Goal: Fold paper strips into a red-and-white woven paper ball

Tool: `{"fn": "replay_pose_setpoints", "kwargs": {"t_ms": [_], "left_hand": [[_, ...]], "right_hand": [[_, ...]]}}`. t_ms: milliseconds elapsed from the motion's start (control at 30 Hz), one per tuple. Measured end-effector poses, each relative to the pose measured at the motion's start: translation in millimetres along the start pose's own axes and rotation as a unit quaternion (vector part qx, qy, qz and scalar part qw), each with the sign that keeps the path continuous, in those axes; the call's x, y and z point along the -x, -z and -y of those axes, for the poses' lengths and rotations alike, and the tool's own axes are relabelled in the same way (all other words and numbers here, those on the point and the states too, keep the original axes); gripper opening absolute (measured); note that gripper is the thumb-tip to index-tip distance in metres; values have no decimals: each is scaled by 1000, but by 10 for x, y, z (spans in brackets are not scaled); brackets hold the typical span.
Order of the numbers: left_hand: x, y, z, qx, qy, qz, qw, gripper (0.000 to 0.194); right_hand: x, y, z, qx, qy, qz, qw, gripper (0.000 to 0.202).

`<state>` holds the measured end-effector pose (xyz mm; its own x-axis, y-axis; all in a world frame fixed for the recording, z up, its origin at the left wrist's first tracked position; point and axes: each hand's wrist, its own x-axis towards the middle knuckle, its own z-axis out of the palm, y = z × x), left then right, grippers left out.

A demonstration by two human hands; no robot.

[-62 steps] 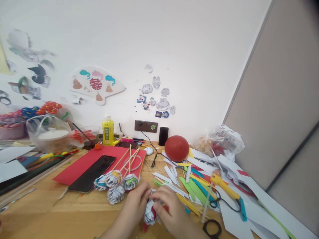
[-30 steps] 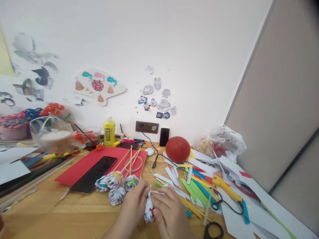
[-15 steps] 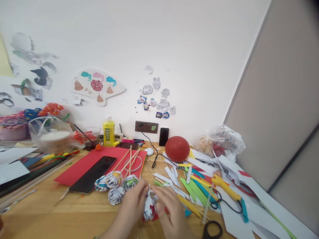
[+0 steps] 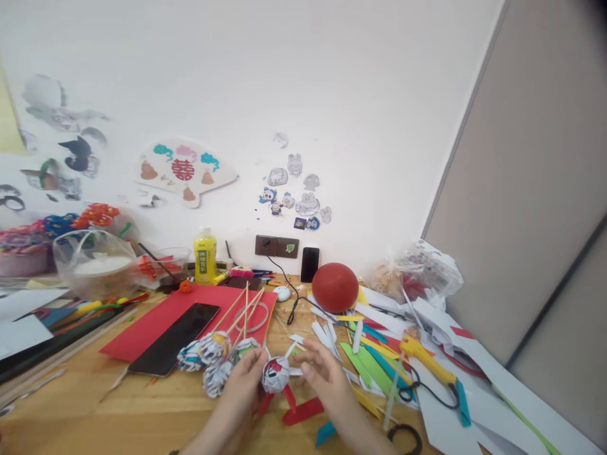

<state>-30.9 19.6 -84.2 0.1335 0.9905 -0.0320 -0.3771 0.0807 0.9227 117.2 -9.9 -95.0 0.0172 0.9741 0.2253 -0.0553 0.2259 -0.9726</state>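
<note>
A crumpled-paper ball figure with white paper strips on top, a red-and-black patch on its front and red strips hanging below is gripped at its left side by my left hand. Just to its right, my right hand has its fingers bent and apart, close to a white strip sticking out from the ball. Whether the fingertips touch that strip is unclear. Left of my left hand lie several crumpled paper balls on wooden sticks. Beneath my right hand is a red paper strip.
Red sheets with a black phone lie to the left. A red balloon sits at the back. Coloured paper strips, a yellow glue gun and black scissors handles are on the right. A yellow bottle stands by the wall.
The paper ball has been raised and turned, so its patch and red strips now show. My right hand has moved slightly away to the right, its fingers spreading.
</note>
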Motion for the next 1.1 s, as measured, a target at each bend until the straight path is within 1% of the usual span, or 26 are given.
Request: {"fn": "replay_pose_setpoints", "kwargs": {"t_ms": [33, 100, 200, 267, 333, 400, 500, 567, 667, 700, 733, 833, 900, 933, 1033, 1100], "left_hand": [[5, -18, -1, 42, 2, -13, 999, 36], [11, -42, -15, 107, 5, -37, 994, 35], [23, -41, -53, 121, 21, -58, 991, 35], [39, -28, -70, 103, 42, -51, 993, 36], [51, -14, -61, 60, 46, -23, 997, 32], [46, -2, -23, 9, 25, -11, 1000, 25], [-7, 31, 58, -36, -7, -37, 999, 21], [-58, 64, 102, -41, -15, -54, 998, 22], [-108, 110, 134, -41, -30, -75, 996, 23], [-113, 120, 139, -41, -36, -80, 995, 23], [-113, 127, 144, -41, -41, -84, 995, 22], [-95, 132, 165, -43, -51, -86, 994, 23], [-85, 130, 184, -44, -52, -85, 994, 22], [-82, 129, 193, -43, -52, -84, 994, 22], [-84, 130, 192, -38, -39, -75, 996, 27], [-88, 132, 147, -55, -40, -62, 996, 33]], "right_hand": [[-2, -9, -24, -16, -3, 1, 1000, 57], [5, -25, -59, -29, -12, 18, 999, 57], [9, -36, -86, -23, -43, 43, 998, 48], [1, -44, -90, -13, -59, 33, 998, 40], [-2, -63, -90, -2, -58, 6, 998, 30], [8, -92, -91, 14, -51, 2, 999, 20], [45, -127, -80, 59, -49, 12, 997, 13], [74, -124, -40, 70, -52, 22, 996, 15], [115, -100, 61, 64, -41, 68, 995, 23], [129, -96, 95, 64, -50, 81, 993, 25], [141, -98, 124, 59, -73, 94, 991, 27], [169, -126, 180, 14, -181, 129, 975, 28], [173, -147, 188, -19, -216, 146, 965, 32], [169, -153, 183, -32, -223, 140, 964, 34], [136, -146, 138, -95, -230, 89, 964, 37], [100, -121, 99, -158, -214, 66, 962, 37]]}}
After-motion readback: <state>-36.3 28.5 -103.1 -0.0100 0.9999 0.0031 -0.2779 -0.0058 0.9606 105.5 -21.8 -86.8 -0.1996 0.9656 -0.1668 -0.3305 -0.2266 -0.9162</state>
